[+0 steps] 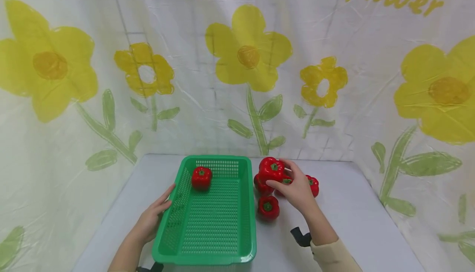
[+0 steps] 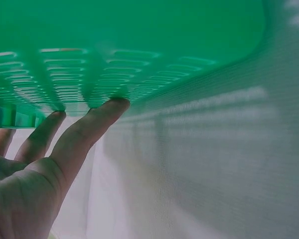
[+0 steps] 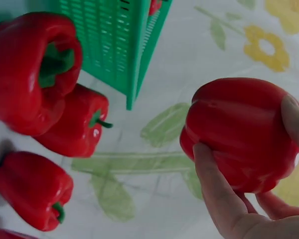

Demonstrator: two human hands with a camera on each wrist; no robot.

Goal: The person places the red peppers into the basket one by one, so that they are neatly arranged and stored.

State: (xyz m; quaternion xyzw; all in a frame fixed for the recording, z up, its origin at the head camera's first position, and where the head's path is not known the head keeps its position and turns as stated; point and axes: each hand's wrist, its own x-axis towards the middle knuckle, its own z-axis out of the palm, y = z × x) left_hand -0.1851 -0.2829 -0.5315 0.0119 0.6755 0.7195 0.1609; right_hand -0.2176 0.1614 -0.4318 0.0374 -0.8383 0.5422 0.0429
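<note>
My right hand (image 1: 297, 187) grips a red bell pepper (image 1: 270, 169) with a green stem, held over other peppers to the right of the green basket (image 1: 252, 222). In the right wrist view, the thumb and fingertips press into the sides of this pepper (image 3: 241, 132). My left hand (image 1: 150, 218) rests against the basket's left side, its fingers stretched along the wall. The left wrist view has those straight fingers (image 2: 84, 134) touching the slotted green wall (image 2: 129, 30). One red bell pepper (image 1: 202, 178) stands in the basket's far left corner.
Several more red peppers are on the white table (image 1: 334, 222) right of the basket, including a near one (image 1: 268, 209) and one by the right wrist (image 1: 313, 186). A white curtain (image 1: 193, 119) with painted yellow flowers hangs behind the table.
</note>
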